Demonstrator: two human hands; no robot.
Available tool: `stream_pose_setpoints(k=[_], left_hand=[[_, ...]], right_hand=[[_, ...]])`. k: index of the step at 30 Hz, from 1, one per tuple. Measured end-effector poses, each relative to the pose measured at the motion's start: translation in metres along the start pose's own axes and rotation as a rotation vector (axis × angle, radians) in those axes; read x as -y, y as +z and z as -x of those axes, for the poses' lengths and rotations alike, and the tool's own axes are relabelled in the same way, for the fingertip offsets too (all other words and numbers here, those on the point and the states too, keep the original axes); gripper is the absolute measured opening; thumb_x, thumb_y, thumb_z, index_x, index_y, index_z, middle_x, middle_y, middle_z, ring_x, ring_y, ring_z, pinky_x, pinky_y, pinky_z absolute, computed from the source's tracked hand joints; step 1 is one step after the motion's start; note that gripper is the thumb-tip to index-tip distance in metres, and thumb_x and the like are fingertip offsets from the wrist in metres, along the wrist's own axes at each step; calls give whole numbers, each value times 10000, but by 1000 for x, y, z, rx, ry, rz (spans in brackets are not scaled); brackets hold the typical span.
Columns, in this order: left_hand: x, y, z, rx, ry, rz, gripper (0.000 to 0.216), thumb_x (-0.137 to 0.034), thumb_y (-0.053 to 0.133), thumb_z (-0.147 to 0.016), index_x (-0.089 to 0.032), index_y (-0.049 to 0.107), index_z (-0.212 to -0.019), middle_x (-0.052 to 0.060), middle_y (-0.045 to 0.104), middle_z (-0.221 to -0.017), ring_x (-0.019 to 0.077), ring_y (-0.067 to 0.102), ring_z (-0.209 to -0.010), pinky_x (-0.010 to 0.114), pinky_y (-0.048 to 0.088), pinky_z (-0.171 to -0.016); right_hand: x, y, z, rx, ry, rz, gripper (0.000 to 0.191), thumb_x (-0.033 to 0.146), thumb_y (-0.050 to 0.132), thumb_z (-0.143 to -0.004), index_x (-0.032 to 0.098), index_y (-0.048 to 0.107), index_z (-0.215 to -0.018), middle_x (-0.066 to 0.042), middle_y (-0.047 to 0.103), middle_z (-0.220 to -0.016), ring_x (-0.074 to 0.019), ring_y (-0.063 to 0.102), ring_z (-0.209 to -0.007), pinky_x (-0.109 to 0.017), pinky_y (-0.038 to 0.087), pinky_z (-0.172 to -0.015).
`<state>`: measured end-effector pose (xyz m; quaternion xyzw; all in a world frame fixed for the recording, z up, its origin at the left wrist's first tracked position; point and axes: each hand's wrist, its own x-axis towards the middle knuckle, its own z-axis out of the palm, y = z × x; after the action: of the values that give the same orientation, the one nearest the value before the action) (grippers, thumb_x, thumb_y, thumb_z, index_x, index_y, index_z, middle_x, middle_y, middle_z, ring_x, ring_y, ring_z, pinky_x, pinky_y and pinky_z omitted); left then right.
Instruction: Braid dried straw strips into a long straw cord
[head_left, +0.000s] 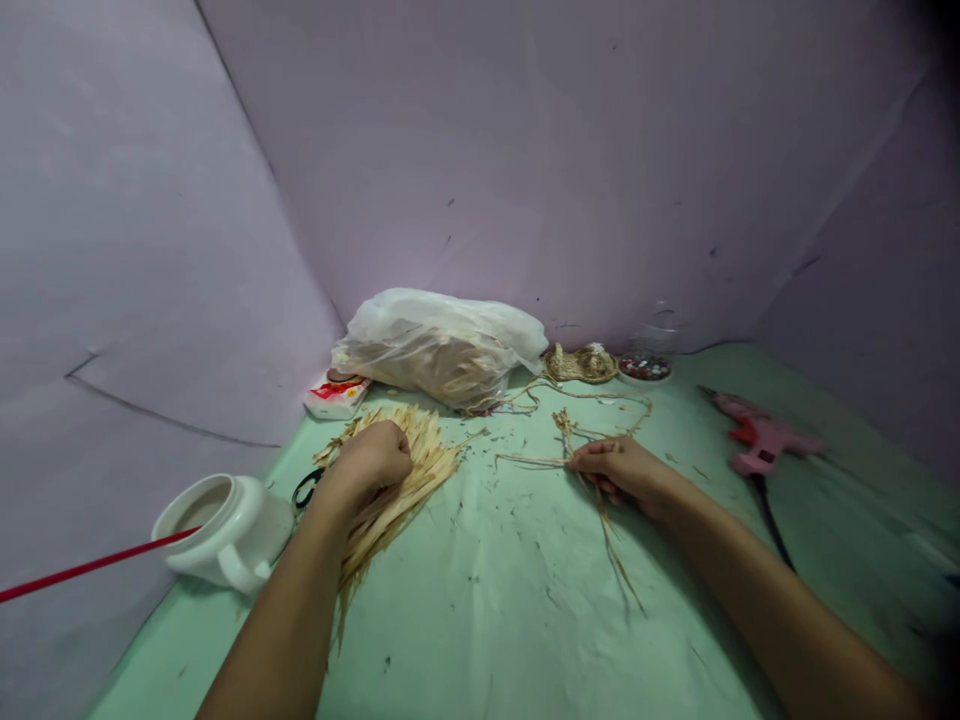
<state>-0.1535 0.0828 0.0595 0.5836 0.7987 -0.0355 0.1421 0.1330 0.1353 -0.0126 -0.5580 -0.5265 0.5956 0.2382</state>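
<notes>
On the left, my left hand [373, 457] is closed over a pile of dry, straw-coloured fibre strips [420, 470]. What its fingers grip, if anything, is hidden beneath the hand. My right hand [616, 466] pinches a few thin twisted fibre strands [564, 432] between thumb and fingertips. Loose ends of these strands stick out to the left and hang down toward the front of the table. A longer fibre cord [600, 395] curves across the table behind that hand.
Black scissor handles [306, 488] lie by the pile, near a white jug [225, 530] with a red stick [97, 568]. Behind are a small box [337, 397], a plastic bag [442, 345], a woven piece [579, 363] and a clear container [646, 362]. A pink glue gun [769, 435] lies right.
</notes>
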Motion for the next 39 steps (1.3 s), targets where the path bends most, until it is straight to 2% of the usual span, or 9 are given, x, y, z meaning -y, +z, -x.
stream_pose_setpoints(k=[7,16,18,21,24,27,32,35,39], left_hand=[[7,6,-9,47,40,60,174,-178,497,-513,-174,644,-606,33,622,-609,149,536,-575,213,320,-487],[11,-42,28,-204,159,-3,143,-215,456,-595,-152,570,-537,-9,495,-489,111,443,-506,204,269,-466],[13,-40,25,-235,151,-4,162,-213,451,-610,-153,598,-574,3,538,-522,122,469,-531,206,281,-478],[11,-25,9,-252,155,49,249,-214,461,-627,-165,663,-764,35,643,-703,148,540,-646,205,333,-546],[-7,-4,-11,-309,153,91,292,-217,467,-644,-162,670,-846,62,666,-806,162,562,-714,211,357,-596],[-39,17,-28,-266,247,141,238,-227,462,-666,-149,672,-749,70,664,-748,154,561,-665,217,351,-568],[-82,38,-47,-220,230,11,210,-160,498,-630,-145,672,-745,124,657,-784,208,582,-730,256,372,-611],[-96,27,-43,-353,312,138,219,-172,463,-697,-158,668,-773,92,651,-808,182,569,-769,250,389,-675],[-117,-9,-14,-629,528,495,222,-231,442,-756,-164,653,-783,34,629,-830,132,541,-818,220,392,-759]], right_hand=[[-1,0,0,-4,-13,4,113,227,576,-588,139,525,-536,68,381,-383,-30,287,-300,-164,248,-274],[-1,-1,-2,1,-7,8,131,229,580,-576,145,505,-508,71,377,-362,-29,282,-293,-165,245,-275],[-2,-1,-1,5,-21,8,149,234,584,-574,148,492,-493,71,374,-357,-29,278,-290,-166,242,-276],[-1,0,-1,7,-38,19,176,239,583,-577,153,470,-473,73,364,-348,-27,273,-285,-165,237,-277],[0,0,0,-1,-28,31,179,234,578,-578,153,464,-467,73,367,-341,-26,276,-276,-162,234,-278],[2,0,1,-7,-3,26,169,231,578,-581,153,471,-476,76,368,-334,-25,280,-267,-160,229,-275],[4,0,3,-6,-23,1,188,202,563,-596,156,455,-448,76,361,-320,-27,280,-262,-161,235,-271],[6,0,4,-5,-25,2,185,184,559,-596,154,462,-442,76,369,-317,-27,279,-258,-162,240,-269],[4,-2,1,0,-14,-15,170,168,562,-587,151,465,-449,75,396,-329,-24,292,-249,-158,219,-262]])
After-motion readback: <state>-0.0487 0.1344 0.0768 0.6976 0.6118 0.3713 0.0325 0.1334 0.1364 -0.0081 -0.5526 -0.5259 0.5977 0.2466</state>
